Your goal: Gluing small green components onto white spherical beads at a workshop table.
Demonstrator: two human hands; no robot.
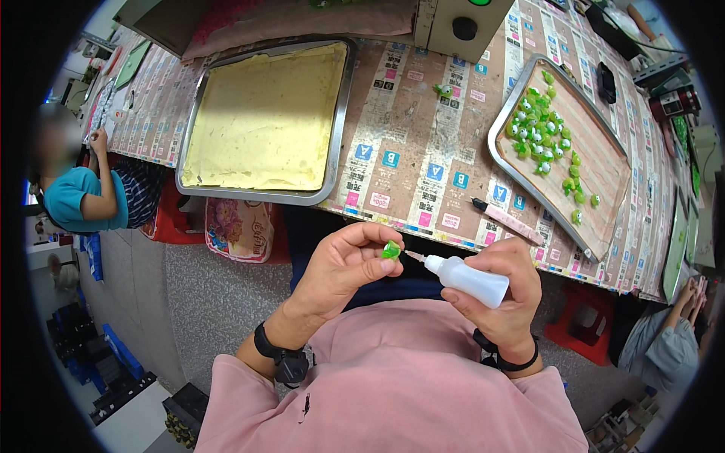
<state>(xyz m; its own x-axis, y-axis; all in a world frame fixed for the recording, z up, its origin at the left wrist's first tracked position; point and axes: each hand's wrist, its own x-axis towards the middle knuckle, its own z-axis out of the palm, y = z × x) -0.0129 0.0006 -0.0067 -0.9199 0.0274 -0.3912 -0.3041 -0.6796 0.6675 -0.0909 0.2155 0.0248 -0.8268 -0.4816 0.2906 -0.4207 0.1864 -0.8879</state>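
Between the thumb and fingers of my left hand (351, 264) is a small green figure (390, 250), closely pinched. My right hand (504, 291) is wrapped round a white squeeze bottle (474, 281) that lies almost level. Its thin nozzle points left, with the tip close to the green figure; whether they touch I cannot tell. Both hands are in front of my body, just off the table's near edge. On the right, a metal tray (604, 189) with a brownish lining bears many small green figures (540, 132) with white eyes, bunched toward its far left part.
A metal tray lined with yellow sheet (264, 121) lies on the left of the table. A pink-handled tool (507, 221) rests by the near edge. One green figure (443, 90) lies farther back, near a grey box with a black knob (464, 29). Other people sit left and right.
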